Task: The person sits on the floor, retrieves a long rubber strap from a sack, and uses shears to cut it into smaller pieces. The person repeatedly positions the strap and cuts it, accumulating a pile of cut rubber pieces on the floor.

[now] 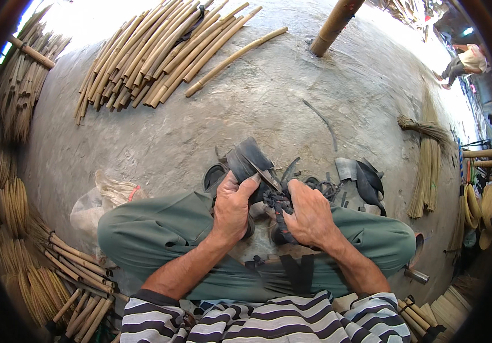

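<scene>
I sit on a concrete floor (269,103) with my knees apart in green trousers. My left hand (231,208) grips a wide black rubber strip (245,159) that curls up in front of it. My right hand (312,214) is closed around the dark handles of a pair of scissors (270,178), whose metal blades point up-left into the rubber beside my left thumb. Thin black rubber strips (279,220) hang between the two hands. More black rubber pieces (366,177) lie on the floor just beyond my right hand.
Bundles of bamboo canes (160,51) lie at the far left. One thick bamboo pole (334,26) stands at the top. Straw brooms (426,166) lie at the right. Short cane pieces (74,257) and a plastic bag (106,197) sit by my left knee. Another person (466,60) crouches at the far right.
</scene>
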`<control>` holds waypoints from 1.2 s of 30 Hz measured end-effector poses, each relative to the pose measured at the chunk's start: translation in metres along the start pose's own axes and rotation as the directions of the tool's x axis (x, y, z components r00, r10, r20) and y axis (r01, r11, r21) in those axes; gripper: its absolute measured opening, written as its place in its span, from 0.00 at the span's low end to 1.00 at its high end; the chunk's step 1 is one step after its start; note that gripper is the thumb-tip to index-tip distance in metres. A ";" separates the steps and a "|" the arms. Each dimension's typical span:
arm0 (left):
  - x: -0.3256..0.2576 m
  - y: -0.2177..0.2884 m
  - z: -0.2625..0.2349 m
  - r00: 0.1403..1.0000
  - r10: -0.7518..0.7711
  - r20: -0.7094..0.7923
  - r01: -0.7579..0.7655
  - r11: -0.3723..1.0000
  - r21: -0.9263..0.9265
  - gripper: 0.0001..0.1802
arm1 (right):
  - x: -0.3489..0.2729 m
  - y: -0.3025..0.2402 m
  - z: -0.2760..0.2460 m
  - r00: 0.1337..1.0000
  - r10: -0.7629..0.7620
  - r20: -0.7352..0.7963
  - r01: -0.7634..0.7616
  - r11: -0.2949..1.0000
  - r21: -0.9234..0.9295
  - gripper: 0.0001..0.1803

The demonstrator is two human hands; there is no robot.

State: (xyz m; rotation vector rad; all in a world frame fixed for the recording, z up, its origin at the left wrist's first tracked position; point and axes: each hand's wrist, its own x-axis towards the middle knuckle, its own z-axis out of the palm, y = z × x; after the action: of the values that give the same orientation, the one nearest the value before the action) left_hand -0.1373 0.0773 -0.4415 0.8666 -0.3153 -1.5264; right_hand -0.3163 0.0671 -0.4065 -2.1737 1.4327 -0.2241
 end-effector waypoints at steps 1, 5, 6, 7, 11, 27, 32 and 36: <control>-0.001 -0.001 -0.001 1.000 -0.012 0.005 0.012 1.000 0.004 0.13 | 0.001 0.000 -0.001 1.000 -0.003 -0.012 0.003 1.000 -0.004 0.21; -0.001 0.001 -0.003 0.998 -0.056 -0.008 0.056 0.998 -0.033 0.13 | 0.001 -0.002 -0.008 0.992 0.077 0.098 -0.078 0.997 0.005 0.21; -0.001 0.002 -0.003 0.998 -0.060 -0.009 0.060 0.998 -0.016 0.13 | 0.000 -0.003 -0.009 0.986 0.105 0.133 -0.108 0.994 0.020 0.21; 0.001 0.003 -0.003 0.998 -0.061 -0.003 0.061 0.998 -0.013 0.13 | 0.000 -0.002 -0.010 0.977 0.131 0.169 -0.138 0.990 0.034 0.21; 0.006 0.007 -0.003 0.995 -0.100 -0.017 0.096 0.978 -0.184 0.13 | -0.002 -0.001 -0.007 0.975 0.088 0.204 -0.093 0.995 0.018 0.21; 0.003 0.002 -0.003 0.999 -0.031 -0.010 0.030 0.996 -0.084 0.14 | -0.004 0.000 -0.004 0.987 0.048 0.153 -0.061 0.995 0.084 0.21; 0.009 0.015 -0.003 0.996 -0.087 -0.021 0.080 0.971 -0.227 0.15 | -0.004 0.002 0.001 0.994 0.006 0.113 -0.014 0.997 0.073 0.21; 0.000 0.007 0.002 1.000 -0.003 -0.017 0.001 0.994 -0.110 0.14 | -0.003 0.003 0.005 0.998 -0.051 -0.030 0.052 0.999 0.005 0.23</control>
State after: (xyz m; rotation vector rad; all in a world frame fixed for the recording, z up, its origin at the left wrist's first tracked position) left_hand -0.1334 0.0760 -0.4358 0.7930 -0.2162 -1.5229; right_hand -0.3176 0.0704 -0.4115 -2.2134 1.3917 -0.2794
